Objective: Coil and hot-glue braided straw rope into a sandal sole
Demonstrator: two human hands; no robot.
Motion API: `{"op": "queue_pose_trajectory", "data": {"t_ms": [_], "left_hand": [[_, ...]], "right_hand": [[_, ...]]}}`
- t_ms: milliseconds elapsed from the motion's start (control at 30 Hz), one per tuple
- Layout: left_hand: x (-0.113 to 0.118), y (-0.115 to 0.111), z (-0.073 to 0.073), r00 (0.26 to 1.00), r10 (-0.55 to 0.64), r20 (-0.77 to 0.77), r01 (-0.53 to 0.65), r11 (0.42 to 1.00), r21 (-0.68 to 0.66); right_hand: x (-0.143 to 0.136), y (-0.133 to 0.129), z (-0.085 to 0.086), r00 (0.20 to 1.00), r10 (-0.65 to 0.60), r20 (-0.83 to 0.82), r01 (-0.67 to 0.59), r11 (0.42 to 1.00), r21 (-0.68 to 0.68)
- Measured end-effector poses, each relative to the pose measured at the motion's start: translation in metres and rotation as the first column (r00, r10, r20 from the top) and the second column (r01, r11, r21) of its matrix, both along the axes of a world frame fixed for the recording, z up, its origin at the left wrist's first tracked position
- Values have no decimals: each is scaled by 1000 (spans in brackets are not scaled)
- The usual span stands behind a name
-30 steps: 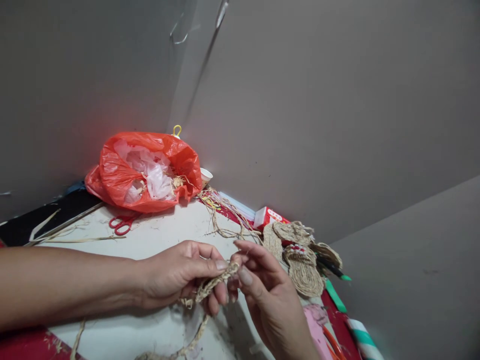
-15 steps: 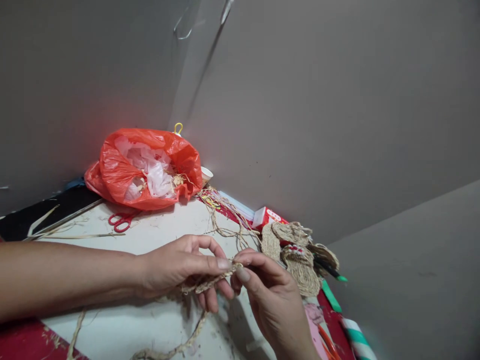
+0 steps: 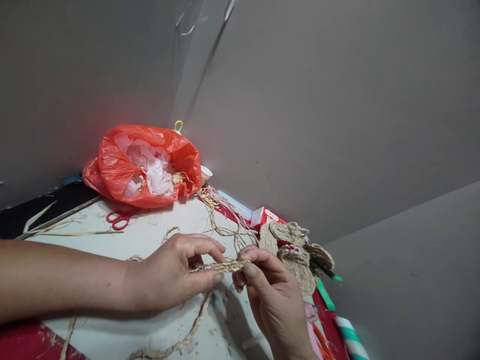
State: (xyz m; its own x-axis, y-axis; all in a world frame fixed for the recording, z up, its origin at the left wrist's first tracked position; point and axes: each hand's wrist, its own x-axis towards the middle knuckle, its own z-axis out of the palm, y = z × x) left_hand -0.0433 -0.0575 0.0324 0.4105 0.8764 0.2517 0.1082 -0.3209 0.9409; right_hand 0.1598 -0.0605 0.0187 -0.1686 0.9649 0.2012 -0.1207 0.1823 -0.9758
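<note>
Between my two hands is a small flat piece of braided straw cord (image 3: 225,267), its strands laid side by side. My left hand (image 3: 183,267) grips its left end between thumb and fingers, back of the hand upward. At the right end, my right hand (image 3: 268,282) pinches it between thumb and forefinger. A loose tail of braided straw cord (image 3: 195,325) hangs below and curves over the white board (image 3: 150,330) toward the front. Part of the piece is hidden inside my left hand.
Red-handled scissors (image 3: 119,220) lie by a red plastic bag (image 3: 112,170) with white plastic and straw scraps. Thin cords (image 3: 221,227) trail at the back. Woven straw pieces (image 3: 298,262) are piled at right, near a red-and-white box (image 3: 264,218). Orange handles (image 3: 323,342) show at lower right.
My left hand has rolled over, thumb now below the straw piece and fingers above. The piece is turned more level. My right hand keeps its pinch.
</note>
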Motion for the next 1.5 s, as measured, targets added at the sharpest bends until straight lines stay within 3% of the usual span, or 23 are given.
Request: {"op": "queue_pose_trajectory", "data": {"t_ms": [133,333,600,767,867,967,1067,1167,1267,1367,1500], "left_hand": [[-1,0,3,999,49,-16,-48,997,59],[-3,-2,6,992,120,33,-124,976,181],[-2,0,3,996,88,23,-91,964,252],[-2,0,2,997,73,9,-73,960,272],[-2,-1,3,1000,19,-14,-16,983,181],[-1,-3,6,997,-26,74,29,999,-36],[0,-2,7,980,-50,194,105,954,-281],[0,-1,7,972,-67,227,145,926,-349],[-1,-1,4,982,-90,164,129,962,-241],[-2,-1,1,996,-69,51,69,998,-7],[-2,0,-1,1000,-24,-18,28,965,261]], "right_hand": [[-2,0,0,1000,16,-11,-16,1000,-9],[-8,3,7,985,58,-162,-64,997,-34],[-8,2,-8,999,36,7,-37,992,119],[-9,1,-7,999,31,34,-35,992,125],[-6,0,-6,998,49,27,-51,993,104],[0,2,-6,996,84,11,-85,994,70],[6,4,-6,997,82,5,-83,995,64],[9,5,-6,997,75,6,-75,995,71],[8,5,-5,996,84,-1,-84,993,80],[7,4,-4,996,91,2,-91,993,78],[6,4,-3,995,100,28,-102,992,77]]}}
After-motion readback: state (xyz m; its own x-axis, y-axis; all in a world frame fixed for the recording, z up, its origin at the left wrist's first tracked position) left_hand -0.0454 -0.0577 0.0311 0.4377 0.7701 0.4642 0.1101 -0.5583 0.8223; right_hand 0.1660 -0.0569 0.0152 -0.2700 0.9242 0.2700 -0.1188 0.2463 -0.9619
